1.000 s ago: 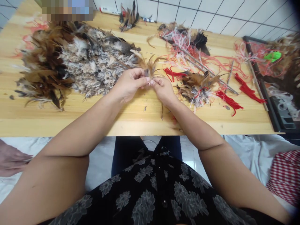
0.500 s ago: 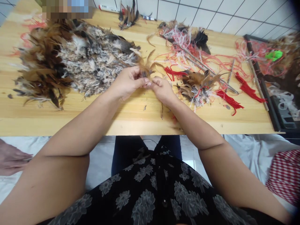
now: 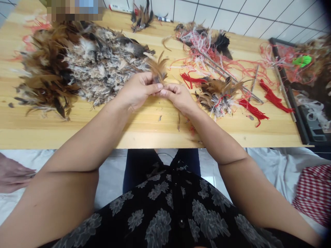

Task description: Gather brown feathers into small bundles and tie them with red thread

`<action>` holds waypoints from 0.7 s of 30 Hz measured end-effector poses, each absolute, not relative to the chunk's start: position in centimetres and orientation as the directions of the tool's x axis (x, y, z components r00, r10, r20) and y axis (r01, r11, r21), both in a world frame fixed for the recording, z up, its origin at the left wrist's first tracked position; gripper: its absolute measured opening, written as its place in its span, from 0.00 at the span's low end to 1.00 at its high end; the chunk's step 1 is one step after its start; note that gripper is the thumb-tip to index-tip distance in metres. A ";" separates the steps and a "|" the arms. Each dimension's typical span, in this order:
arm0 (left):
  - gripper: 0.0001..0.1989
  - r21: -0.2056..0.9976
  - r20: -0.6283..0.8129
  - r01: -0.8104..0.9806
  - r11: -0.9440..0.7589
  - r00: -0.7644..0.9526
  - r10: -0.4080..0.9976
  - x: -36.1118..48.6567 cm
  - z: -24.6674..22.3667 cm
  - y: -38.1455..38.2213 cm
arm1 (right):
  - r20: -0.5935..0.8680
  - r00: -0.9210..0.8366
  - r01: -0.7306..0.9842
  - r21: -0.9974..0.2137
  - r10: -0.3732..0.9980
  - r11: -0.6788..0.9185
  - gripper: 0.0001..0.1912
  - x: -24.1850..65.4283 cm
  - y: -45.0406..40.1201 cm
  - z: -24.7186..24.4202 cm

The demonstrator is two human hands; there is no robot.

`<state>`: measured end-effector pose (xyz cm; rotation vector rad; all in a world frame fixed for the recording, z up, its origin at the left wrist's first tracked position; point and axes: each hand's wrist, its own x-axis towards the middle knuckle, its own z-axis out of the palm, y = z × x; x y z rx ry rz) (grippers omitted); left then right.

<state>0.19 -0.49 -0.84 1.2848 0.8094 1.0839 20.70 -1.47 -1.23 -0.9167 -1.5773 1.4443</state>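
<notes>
My left hand [image 3: 137, 91] pinches the base of a small tuft of brown feathers [image 3: 157, 68] between thumb and fingertips. My right hand [image 3: 178, 98] sits just to its right, fingers curled and touching the left fingertips. Anything thin between them is hidden. Both hands are above a light wooden table [image 3: 155, 136]. A large heap of brown and grey-white feathers [image 3: 103, 70] lies left of my hands. Right of my right hand lies a brown feather bundle tied with red string [image 3: 217, 98].
Thin sticks tangled with red and white plastic string [image 3: 214, 57] lie behind red cords [image 3: 252, 109]. A black-edged tray [image 3: 287, 86] holds more feathers at the right. A co-worker's hand [image 3: 11, 174] shows below the table at the left.
The feather tuft has shifted left and now stands more upright. My left hand has moved slightly left, and my right hand has stayed close to it.
</notes>
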 end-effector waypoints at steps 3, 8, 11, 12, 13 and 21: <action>0.26 0.981 0.070 -0.195 0.001 0.359 0.931 0.4 -0.4 -0.8 | 0.071 -0.424 -0.014 -0.997 0.903 0.071 0.30 20.6 -1.4 -1.4; 0.22 0.963 0.018 -0.257 0.086 0.379 0.925 0.5 0.5 -1.2 | 0.145 -0.444 -0.076 -0.989 0.884 0.124 0.34 20.9 -1.3 -1.7; 0.21 0.949 0.020 -0.295 0.107 0.398 0.917 0.6 0.4 -1.1 | 0.154 -0.454 -0.062 -0.988 0.878 0.141 0.34 21.0 -1.4 -1.7; 0.22 0.945 0.042 -0.312 0.099 0.418 0.908 0.5 0.3 -1.0 | 0.147 -0.457 -0.045 -0.989 0.877 0.142 0.34 21.0 -1.4 -1.6; 0.23 0.940 0.068 -0.328 0.089 0.438 0.896 0.5 0.2 -0.9 | 0.141 -0.457 -0.028 -0.989 0.878 0.145 0.33 21.0 -1.4 -1.6; 0.28 0.941 0.108 -0.333 0.062 0.470 0.876 0.3 -0.4 -0.6 | 0.193 -0.516 -0.004 -0.975 0.835 0.223 0.33 21.1 -1.3 -2.0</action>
